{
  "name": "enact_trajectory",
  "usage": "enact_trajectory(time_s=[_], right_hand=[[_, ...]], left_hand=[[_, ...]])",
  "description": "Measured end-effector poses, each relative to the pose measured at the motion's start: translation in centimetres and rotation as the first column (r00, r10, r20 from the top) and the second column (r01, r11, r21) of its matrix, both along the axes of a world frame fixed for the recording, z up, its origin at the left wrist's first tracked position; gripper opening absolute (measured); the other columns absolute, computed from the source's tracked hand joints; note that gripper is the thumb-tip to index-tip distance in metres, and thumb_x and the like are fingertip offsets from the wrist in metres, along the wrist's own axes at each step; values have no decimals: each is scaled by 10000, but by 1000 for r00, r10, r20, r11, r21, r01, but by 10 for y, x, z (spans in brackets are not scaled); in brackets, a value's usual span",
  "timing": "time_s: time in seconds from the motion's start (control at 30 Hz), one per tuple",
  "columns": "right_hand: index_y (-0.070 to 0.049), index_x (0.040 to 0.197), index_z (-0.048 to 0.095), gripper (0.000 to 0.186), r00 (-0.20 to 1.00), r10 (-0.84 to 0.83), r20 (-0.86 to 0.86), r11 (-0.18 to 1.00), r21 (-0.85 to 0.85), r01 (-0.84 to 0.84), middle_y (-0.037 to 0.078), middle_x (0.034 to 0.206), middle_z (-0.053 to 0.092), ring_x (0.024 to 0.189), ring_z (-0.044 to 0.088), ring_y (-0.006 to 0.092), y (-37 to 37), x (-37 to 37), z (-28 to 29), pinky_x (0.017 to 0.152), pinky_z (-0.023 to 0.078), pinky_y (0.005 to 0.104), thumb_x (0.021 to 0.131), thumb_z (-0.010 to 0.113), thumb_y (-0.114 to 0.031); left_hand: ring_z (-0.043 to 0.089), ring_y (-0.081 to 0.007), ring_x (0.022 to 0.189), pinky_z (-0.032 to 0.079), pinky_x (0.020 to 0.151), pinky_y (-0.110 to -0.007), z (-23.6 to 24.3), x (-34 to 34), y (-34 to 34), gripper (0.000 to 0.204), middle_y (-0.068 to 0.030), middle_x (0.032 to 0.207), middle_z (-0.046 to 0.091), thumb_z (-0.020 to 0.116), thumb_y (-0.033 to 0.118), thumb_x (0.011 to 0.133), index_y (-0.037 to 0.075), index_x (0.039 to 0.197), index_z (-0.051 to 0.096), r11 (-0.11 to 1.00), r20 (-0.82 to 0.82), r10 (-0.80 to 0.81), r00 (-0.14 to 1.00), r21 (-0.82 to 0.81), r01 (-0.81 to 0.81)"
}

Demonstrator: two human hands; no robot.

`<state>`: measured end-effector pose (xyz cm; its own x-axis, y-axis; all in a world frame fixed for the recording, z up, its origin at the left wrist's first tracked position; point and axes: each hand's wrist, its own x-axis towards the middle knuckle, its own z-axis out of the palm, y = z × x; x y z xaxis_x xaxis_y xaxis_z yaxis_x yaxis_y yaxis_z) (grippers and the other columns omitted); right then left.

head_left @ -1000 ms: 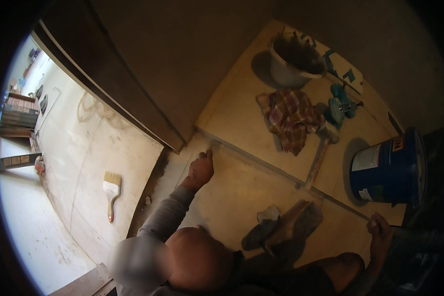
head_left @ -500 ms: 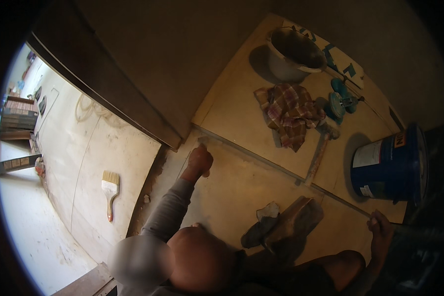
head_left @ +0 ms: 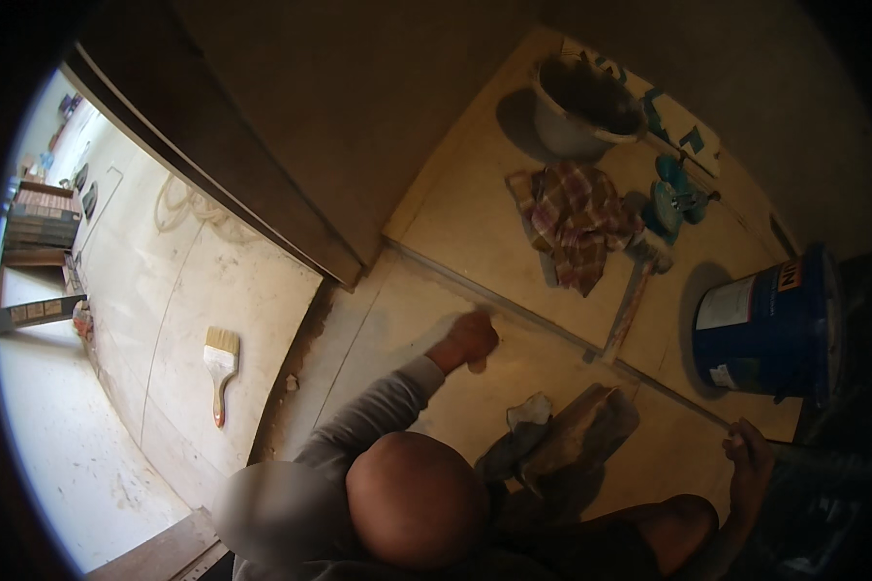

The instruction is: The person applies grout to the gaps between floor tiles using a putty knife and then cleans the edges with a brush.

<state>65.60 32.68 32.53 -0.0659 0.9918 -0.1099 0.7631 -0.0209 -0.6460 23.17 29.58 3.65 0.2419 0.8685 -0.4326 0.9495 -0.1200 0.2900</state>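
Kneeling low over pale floor tiles, the person presses the left hand [head_left: 470, 339] down just beside the tile joint [head_left: 552, 331] at the middle of the frame. That hand is balled into a fist; whether anything sits inside it cannot be told. The right hand [head_left: 746, 465], at the lower right, has its fingers curled against something dark at the frame's edge, and its grip cannot be made out.

Trouble looks most likely from the clutter. A long-handled mallet [head_left: 632, 302] lies with its handle end touching the joint, so a sweep of the fist along the line could catch it. The blue paint bucket [head_left: 761, 334] stands near the right hand, and a shifted elbow or knee could knock it. A crumpled grey cloth [head_left: 531, 414] and a brown pad [head_left: 591, 426] lie near the left forearm and could be dragged over the seam.

The joint's long axis runs diagonally, from the dark wall base at upper left down toward the lower right, passing below the blue bucket.

Farther up lie a plaid rag [head_left: 576, 223], a grey tub [head_left: 581, 107] and a teal tool [head_left: 673, 198]; a paintbrush [head_left: 221, 373] rests on the bright slab at left.
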Motion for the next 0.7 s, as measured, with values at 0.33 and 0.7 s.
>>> enact_trajectory(time_s=[0.33,0.7], right_hand=[[26,1186,577,319,969,190,157,958,189,-218,134,1040,615,928,597,193,-41,-68,-21,824,487,309,914,572,-142],[49,1331,407,551,818,545,186,831,9,-556,241,1144,553,1030,565,417,-95,-211,-125,881,468,429,828,593,-79]], left_hand=[[617,-208,889,489,748,-319,56,52,-52,412,-134,977,650,614,188,881,-63,1190,505,616,733,648,-208,-664,-423],[578,-135,820,479,703,-277,81,88,-79,234,-73,885,609,623,203,905,3,990,538,655,679,681,-274,-732,-185]])
